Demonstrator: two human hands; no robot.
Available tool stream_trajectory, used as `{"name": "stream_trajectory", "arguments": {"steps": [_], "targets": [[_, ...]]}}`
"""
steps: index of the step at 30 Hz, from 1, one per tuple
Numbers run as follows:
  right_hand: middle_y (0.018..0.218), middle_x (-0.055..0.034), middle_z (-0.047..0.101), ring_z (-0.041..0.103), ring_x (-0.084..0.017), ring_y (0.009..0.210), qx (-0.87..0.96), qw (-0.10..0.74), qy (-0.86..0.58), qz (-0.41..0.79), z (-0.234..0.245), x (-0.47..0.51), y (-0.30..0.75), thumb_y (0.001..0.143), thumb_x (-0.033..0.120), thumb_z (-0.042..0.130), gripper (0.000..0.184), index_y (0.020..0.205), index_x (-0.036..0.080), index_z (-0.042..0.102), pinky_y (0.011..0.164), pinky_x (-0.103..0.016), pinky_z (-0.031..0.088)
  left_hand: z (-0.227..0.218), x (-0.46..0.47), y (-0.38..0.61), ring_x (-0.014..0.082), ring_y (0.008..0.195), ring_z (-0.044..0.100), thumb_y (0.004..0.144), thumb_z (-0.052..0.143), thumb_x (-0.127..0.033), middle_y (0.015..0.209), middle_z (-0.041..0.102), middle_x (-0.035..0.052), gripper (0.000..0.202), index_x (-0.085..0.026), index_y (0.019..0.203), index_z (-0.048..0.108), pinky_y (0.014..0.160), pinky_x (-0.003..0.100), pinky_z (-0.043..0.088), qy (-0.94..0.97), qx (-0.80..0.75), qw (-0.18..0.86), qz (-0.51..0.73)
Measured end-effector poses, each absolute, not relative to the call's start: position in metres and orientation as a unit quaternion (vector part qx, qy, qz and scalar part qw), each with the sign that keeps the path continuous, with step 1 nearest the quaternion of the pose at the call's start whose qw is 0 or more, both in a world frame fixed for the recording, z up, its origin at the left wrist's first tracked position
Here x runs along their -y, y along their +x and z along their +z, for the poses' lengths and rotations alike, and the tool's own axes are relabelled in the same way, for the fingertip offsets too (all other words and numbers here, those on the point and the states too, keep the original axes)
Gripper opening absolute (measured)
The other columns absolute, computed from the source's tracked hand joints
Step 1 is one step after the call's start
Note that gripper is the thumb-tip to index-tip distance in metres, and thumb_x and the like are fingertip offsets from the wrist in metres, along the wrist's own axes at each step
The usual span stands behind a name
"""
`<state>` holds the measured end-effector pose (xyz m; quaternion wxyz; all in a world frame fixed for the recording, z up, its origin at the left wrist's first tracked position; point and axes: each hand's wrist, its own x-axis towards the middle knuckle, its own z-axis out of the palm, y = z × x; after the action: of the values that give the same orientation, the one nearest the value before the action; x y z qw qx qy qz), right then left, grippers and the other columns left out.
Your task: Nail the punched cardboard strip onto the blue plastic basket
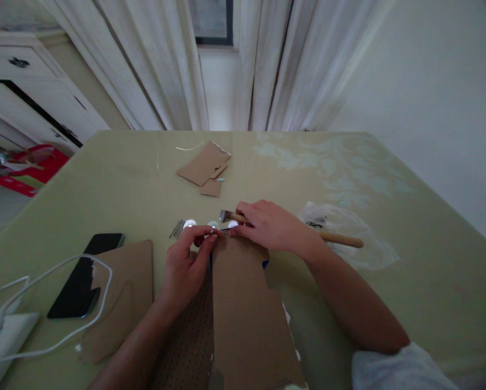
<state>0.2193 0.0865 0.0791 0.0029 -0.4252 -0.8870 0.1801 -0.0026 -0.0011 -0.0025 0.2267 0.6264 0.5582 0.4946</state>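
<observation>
We note the cardboard strip (247,314) at the near side of the table (105,189), its long axis running out from us toward the far edge. Both hands work at its far end, so most of its length lies between them and us. Left hand (188,265): thumb and forefinger nearly closed, pinching a small metal piece (212,231) by the strip's far left corner. Right hand (267,225): half curled, thumb at the far end of the strip, fingers over the hammer (342,238); whether they grip it or only rest there, we cannot tell. The hammer lies crosswise to the strip, head toward the left hand, handle toward the table's right edge; the right hand is the nearer to it. Just beyond the left hand, loose nails (177,228). Plastic bag (373,252) by the handle; phone (70,295) well off toward the table's left edge.
</observation>
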Motion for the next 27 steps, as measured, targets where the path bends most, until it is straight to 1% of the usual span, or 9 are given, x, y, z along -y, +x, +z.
{"name": "stream_trajectory", "arguments": {"steps": [3,6,8,12,15,19,20,24,27], "targets": [[0.102,-0.0090,0.080,0.073,-0.025,0.098,0.883,0.046,-0.419,0.207,0.090,-0.084,0.219,0.115,0.042,0.062,0.026,0.110,0.018,0.071,0.080,-0.032,0.039,-0.002,0.002,-0.002,0.0167,0.085,0.073,0.105,0.070,-0.028,0.098,0.081,0.0015,0.009,-0.023,0.107,0.077,0.073,0.027,0.055,0.637,-0.556,0.213,0.490],[0.108,-0.0087,0.081,0.073,-0.023,0.098,0.862,0.123,-0.418,0.259,0.108,-0.076,0.220,0.118,0.037,0.056,0.025,0.115,0.019,0.073,0.083,-0.030,0.042,-0.001,0.002,-0.001,0.0155,0.083,0.072,0.105,0.070,-0.025,0.098,0.080,0.0004,0.007,-0.024,0.107,0.076,0.075,0.027,0.055,0.656,-0.546,0.199,0.481],[0.109,-0.0085,0.082,0.073,-0.022,0.096,0.853,0.142,-0.418,0.278,0.120,-0.068,0.221,0.118,0.036,0.054,0.026,0.116,0.020,0.075,0.083,-0.030,0.043,-0.001,0.001,0.000,0.0157,0.084,0.071,0.105,0.070,-0.024,0.097,0.079,0.0001,0.007,-0.024,0.108,0.076,0.078,0.027,0.055,0.664,-0.543,0.191,0.477],[0.102,-0.0087,0.081,0.073,-0.022,0.091,0.862,0.123,-0.415,0.264,0.137,-0.051,0.221,0.118,0.037,0.054,0.028,0.114,0.019,0.075,0.082,-0.031,0.043,0.000,0.000,0.001,0.0160,0.083,0.070,0.105,0.070,-0.022,0.094,0.077,-0.0005,0.007,-0.024,0.108,0.076,0.077,0.027,0.055,0.672,-0.542,0.168,0.476],[0.099,-0.0085,0.081,0.073,-0.023,0.087,0.864,0.126,-0.427,0.236,0.140,-0.043,0.218,0.120,0.041,0.049,0.033,0.113,0.019,0.073,0.080,-0.032,0.043,0.002,0.000,0.002,0.0159,0.083,0.071,0.104,0.069,-0.019,0.093,0.078,-0.0007,0.007,-0.024,0.105,0.075,0.077,0.026,0.055,0.677,-0.538,0.158,0.478],[0.087,-0.0082,0.078,0.071,-0.024,0.077,0.879,0.065,-0.431,0.191,0.140,-0.039,0.213,0.119,0.046,0.049,0.038,0.103,0.020,0.072,0.072,-0.033,0.040,0.004,0.001,0.003,0.0163,0.082,0.071,0.103,0.069,-0.017,0.092,0.078,-0.0008,0.009,-0.023,0.104,0.075,0.077,0.027,0.055,0.682,-0.534,0.157,0.474],[0.086,-0.0081,0.077,0.070,-0.024,0.077,0.881,0.062,-0.430,0.187,0.140,-0.039,0.213,0.119,0.046,0.050,0.038,0.103,0.020,0.072,0.072,-0.033,0.039,0.004,0.001,0.003,0.0165,0.082,0.071,0.103,0.069,-0.017,0.092,0.078,-0.0007,0.009,-0.023,0.104,0.075,0.077,0.027,0.055,0.682,-0.534,0.158,0.474],[0.095,-0.0078,0.080,0.072,-0.023,0.084,0.871,0.117,-0.434,0.199,0.142,-0.040,0.215,0.119,0.042,0.050,0.032,0.114,0.021,0.074,0.076,-0.032,0.042,0.004,0.001,0.002,0.0172,0.083,0.071,0.105,0.068,-0.019,0.095,0.080,0.0004,0.010,-0.023,0.105,0.076,0.079,0.029,0.055,0.687,-0.529,0.152,0.474],[0.095,-0.0082,0.080,0.073,-0.023,0.084,0.872,0.104,-0.434,0.203,0.143,-0.041,0.216,0.119,0.041,0.050,0.033,0.112,0.021,0.074,0.077,-0.032,0.043,0.004,0.001,0.002,0.0176,0.083,0.071,0.104,0.068,-0.018,0.093,0.080,0.0005,0.009,-0.023,0.104,0.076,0.080,0.029,0.056,0.691,-0.524,0.147,0.475]]}}
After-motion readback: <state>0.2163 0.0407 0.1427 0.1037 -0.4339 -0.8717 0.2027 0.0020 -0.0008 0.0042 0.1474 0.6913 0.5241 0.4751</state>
